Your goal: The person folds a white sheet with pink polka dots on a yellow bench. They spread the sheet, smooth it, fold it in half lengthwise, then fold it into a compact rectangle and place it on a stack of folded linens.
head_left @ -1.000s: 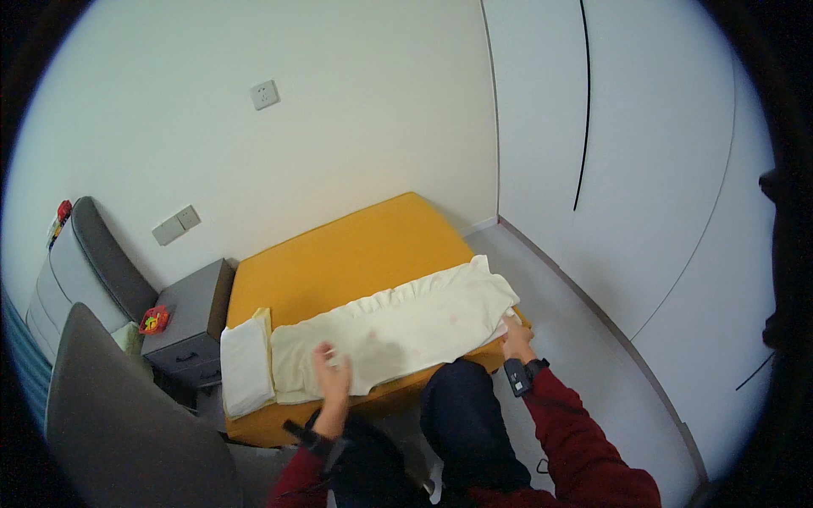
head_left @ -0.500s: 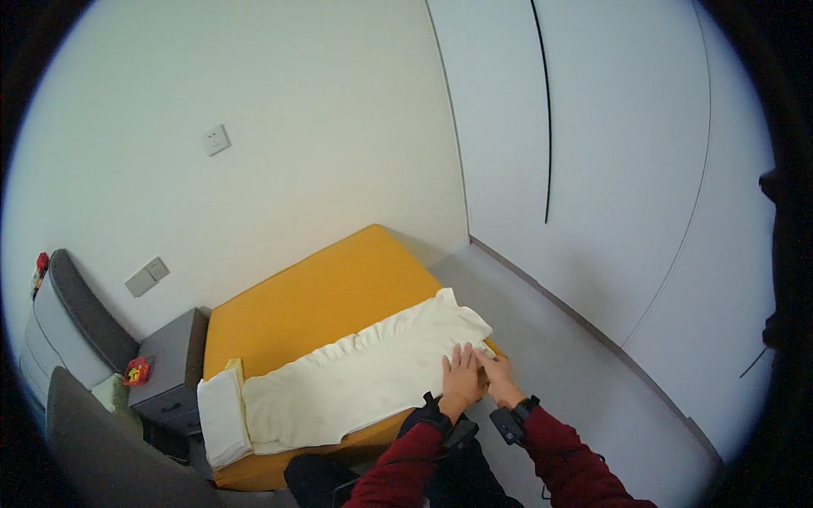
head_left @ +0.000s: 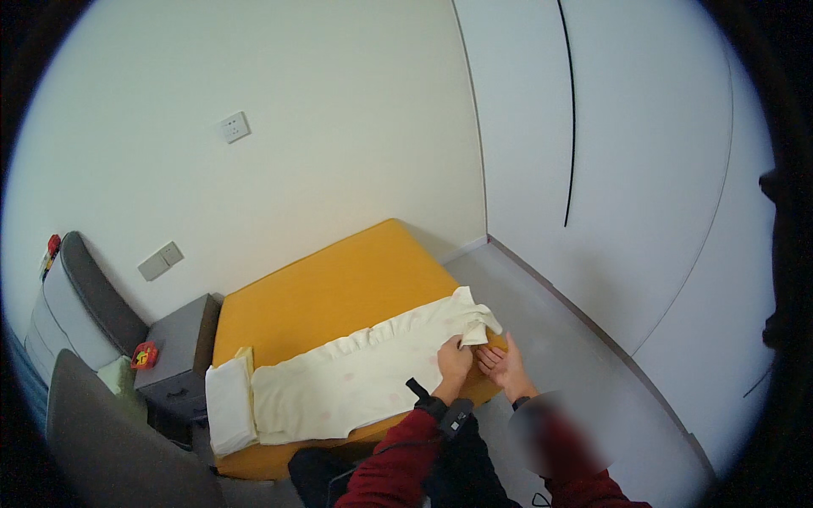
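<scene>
A long cream-coloured cloth with faint pinkish spots and a gathered far edge lies spread along the near side of a mustard-yellow bed. At its right end a corner is turned back into a small fold. My left hand is closed on the cloth's edge beside that fold. Just to the right, my right hand is turned palm up, fingers stretched out near the cloth's corner, with nothing seen in it. Folded white and pale-yellow cloths lie stacked at the left end.
A grey bedside cabinet stands left of the bed, with a small red container on top. Grey padded seat backs are at the lower left. White wardrobe doors rise on the right beyond the grey floor.
The cloth's right end has been turned back. My left hand has gone from lying flat on it to gripping its edge, and my right hand has drawn away and turned palm up.
</scene>
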The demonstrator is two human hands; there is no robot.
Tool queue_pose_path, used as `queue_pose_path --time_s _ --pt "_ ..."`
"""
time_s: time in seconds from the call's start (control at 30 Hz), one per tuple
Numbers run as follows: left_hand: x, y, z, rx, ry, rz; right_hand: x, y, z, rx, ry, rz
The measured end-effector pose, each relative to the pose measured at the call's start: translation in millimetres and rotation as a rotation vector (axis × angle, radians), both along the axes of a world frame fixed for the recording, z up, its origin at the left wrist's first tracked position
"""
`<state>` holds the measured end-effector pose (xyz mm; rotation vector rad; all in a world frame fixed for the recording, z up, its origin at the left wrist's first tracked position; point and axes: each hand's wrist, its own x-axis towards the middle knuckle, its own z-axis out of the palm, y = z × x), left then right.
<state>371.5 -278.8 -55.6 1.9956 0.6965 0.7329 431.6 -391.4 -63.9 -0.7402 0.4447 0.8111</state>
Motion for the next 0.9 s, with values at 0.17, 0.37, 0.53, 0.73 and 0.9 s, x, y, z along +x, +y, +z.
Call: queue_pose_path --time_s 0.17,0.37,0.53,0.73,0.9 --pt "-19 -1 13 0.130 -0.077 -0.093 42 50 9 0.362 -0.356 0.155" --pt "-78 13 34 -0.491 -0.585 0.123 40 137 54 0.198 -0.501 0.343" --pt "-134 39 59 -0.875 -0.993 0.282 -60 234 110 0.212 -0.505 0.354" --pt "-234 114 50 -0.815 -1.163 0.495 -212 331 118 0.040 -0.495 0.320" --pt "-320 160 3 -0.941 -0.986 0.876 -320 375 42 -0.063 -0.866 0.874"
